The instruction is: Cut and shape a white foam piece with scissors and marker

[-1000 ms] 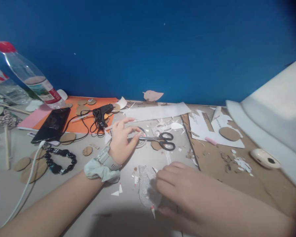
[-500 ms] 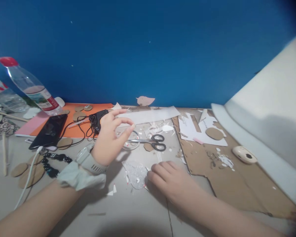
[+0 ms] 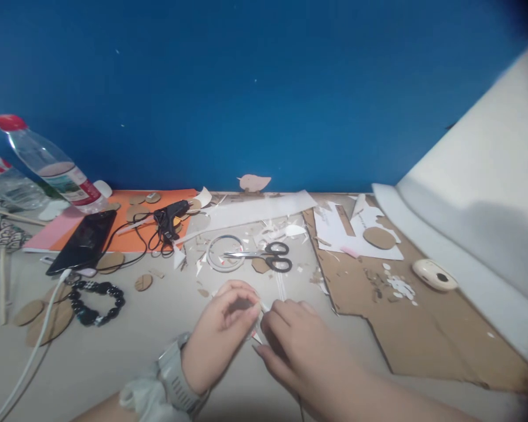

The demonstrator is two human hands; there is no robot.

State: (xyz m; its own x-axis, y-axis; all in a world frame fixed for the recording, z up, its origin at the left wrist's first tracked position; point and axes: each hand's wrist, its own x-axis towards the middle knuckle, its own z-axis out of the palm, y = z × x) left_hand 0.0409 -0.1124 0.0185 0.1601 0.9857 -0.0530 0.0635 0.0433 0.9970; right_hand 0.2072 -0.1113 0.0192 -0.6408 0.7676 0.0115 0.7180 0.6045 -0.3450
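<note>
Left hand (image 3: 223, 334), right hand (image 3: 298, 340) close; scissors (image 3: 266, 255) beyond

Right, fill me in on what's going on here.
A person's bare left hand and bare right hand are close together, low over a pale grey surface. A small white pointed piece with a red mark shows between them; whatever else they hold is hidden. Beyond the hands, black-handled metal scissors lie with their blades across a pale round ring. A black glue gun lies partly on a flat orange sheet.
</note>
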